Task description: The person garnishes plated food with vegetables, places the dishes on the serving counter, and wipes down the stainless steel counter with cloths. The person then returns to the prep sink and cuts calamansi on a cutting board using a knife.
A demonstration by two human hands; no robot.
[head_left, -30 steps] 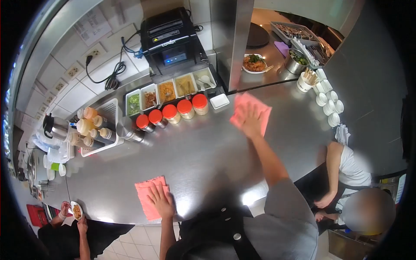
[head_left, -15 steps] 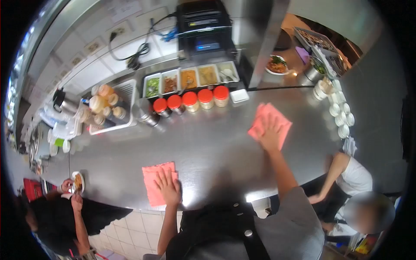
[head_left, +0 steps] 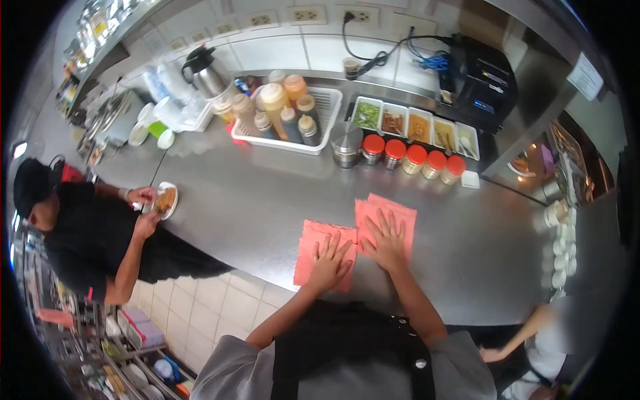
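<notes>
Two pink cloths lie side by side on the steel tabletop [head_left: 253, 207], their inner edges touching or just overlapping. Flat on the left cloth [head_left: 312, 248] rests the left hand [head_left: 331, 261], fingers spread open; the right hand [head_left: 385, 240] presses the right cloth [head_left: 393, 215] the same way, gripping nothing. Beyond them stands a row of red-lidded jars [head_left: 413, 159] and a white basket of sauce bottles [head_left: 283, 113]. At the far left, another person [head_left: 80, 233] holds a small plate [head_left: 165, 200].
</notes>
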